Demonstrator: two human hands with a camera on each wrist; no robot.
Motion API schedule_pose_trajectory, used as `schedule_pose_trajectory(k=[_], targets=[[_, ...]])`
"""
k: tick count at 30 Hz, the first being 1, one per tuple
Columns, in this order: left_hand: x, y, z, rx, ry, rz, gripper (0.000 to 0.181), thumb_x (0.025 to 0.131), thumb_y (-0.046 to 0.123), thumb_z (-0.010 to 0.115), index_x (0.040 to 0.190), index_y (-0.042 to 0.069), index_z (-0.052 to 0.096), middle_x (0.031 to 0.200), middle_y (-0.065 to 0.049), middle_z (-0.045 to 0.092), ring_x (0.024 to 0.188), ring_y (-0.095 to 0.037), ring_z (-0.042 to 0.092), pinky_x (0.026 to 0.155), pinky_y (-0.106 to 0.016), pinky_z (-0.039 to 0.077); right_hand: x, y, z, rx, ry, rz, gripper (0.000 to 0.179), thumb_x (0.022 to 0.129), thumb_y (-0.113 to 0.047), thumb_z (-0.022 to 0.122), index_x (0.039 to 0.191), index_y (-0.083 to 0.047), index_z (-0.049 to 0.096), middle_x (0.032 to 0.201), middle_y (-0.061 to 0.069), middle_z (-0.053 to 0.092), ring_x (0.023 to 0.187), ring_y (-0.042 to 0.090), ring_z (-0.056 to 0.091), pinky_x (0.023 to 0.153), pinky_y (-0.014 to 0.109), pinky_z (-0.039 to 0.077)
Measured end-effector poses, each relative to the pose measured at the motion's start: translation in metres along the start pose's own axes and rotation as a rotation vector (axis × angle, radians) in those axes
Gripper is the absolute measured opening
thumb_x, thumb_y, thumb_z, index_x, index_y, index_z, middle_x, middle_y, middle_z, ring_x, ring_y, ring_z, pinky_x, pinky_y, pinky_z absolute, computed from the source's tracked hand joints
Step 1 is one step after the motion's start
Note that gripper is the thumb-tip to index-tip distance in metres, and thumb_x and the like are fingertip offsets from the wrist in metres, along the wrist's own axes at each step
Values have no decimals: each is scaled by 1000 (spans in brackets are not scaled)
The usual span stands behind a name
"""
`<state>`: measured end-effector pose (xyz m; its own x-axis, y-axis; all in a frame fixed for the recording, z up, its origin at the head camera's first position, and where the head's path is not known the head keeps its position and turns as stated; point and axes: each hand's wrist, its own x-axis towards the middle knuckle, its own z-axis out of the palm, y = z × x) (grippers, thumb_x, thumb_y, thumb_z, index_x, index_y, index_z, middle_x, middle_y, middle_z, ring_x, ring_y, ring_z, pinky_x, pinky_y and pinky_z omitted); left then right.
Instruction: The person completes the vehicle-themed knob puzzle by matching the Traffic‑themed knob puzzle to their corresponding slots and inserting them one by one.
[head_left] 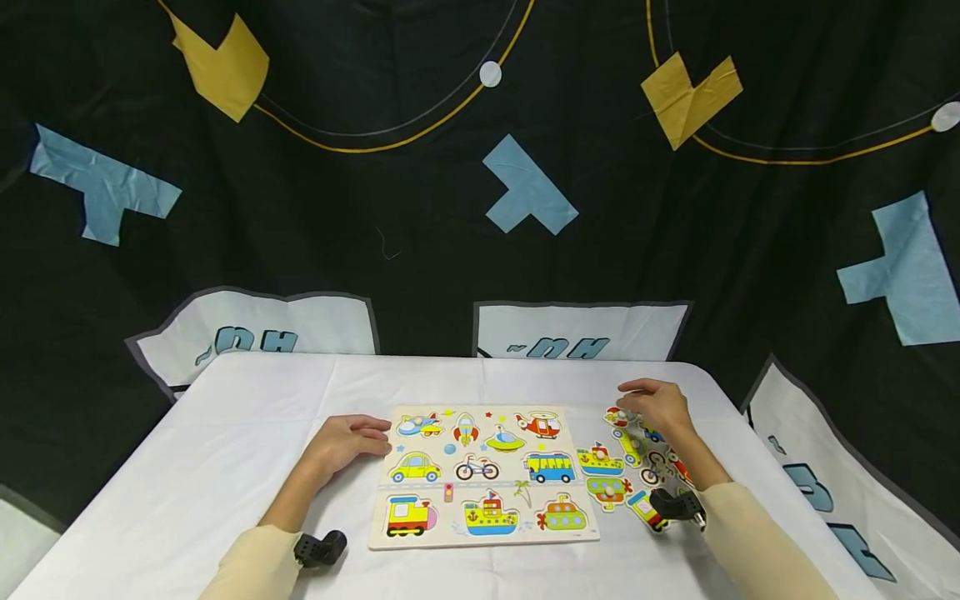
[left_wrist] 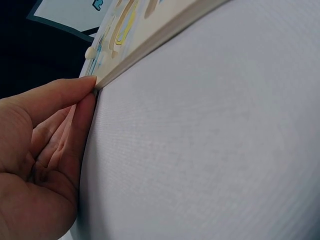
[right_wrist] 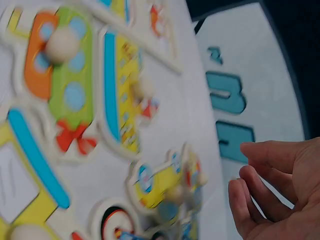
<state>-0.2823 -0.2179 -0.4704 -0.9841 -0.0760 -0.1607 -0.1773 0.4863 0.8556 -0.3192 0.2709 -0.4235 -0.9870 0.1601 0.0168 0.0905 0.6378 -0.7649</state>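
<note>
Right wrist view alone reveals right fingers point(right_wrist: 275, 154) parted, empty; left fingers point(left_wrist: 60, 95), straight, touch board point(left_wrist: 142, 40)

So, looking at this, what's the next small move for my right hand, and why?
I'd probably lower your right hand and pinch the red-patterned wooden puzzle piece near its fingertips. That hand holds nothing and appears to hover by the loose, brightly coloured knobbed pieces, while your left hand touches the cream wooden board printed with vehicles, likely steadying it.

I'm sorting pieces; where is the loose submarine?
In the head view, the loose submarine lies just right of the board, directly below the loose ship.
</note>
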Motion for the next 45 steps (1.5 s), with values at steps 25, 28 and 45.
schedule_pose_trajectory(k=[25, 28, 45], targets=[[-1, 0, 0, -10, 6, -7, 45, 77, 19, 84, 120, 9, 74, 96, -3, 78, 95, -16, 70, 98, -48, 46, 6, 28, 20, -31, 25, 126, 35, 90, -21, 71, 118, 0, 71, 122, 25, 68, 108, 36, 59, 85, 40, 46], [-1, -1, 0, -10, 7, -5, 46, 77, 20, 85, 120, 9, 74, 96, -3, 79, 95, -17, 70, 97, -49, 47, 7, 29, 21, -52, 39, 117, 34, 90, -22, 71, 117, 0, 72, 119, 24, 69, 104, 34, 61, 77, 32, 43], [0, -2, 1, -14, 8, 4, 46, 77, 18, 84, 120, 8, 73, 96, -3, 78, 95, -17, 70, 99, -50, 47, 10, 14, 29, -48, 76, 56, 25, 88, -20, 73, 104, -1, 76, 100, 17, 76, 100, 32, 60, 78, 37, 43]])
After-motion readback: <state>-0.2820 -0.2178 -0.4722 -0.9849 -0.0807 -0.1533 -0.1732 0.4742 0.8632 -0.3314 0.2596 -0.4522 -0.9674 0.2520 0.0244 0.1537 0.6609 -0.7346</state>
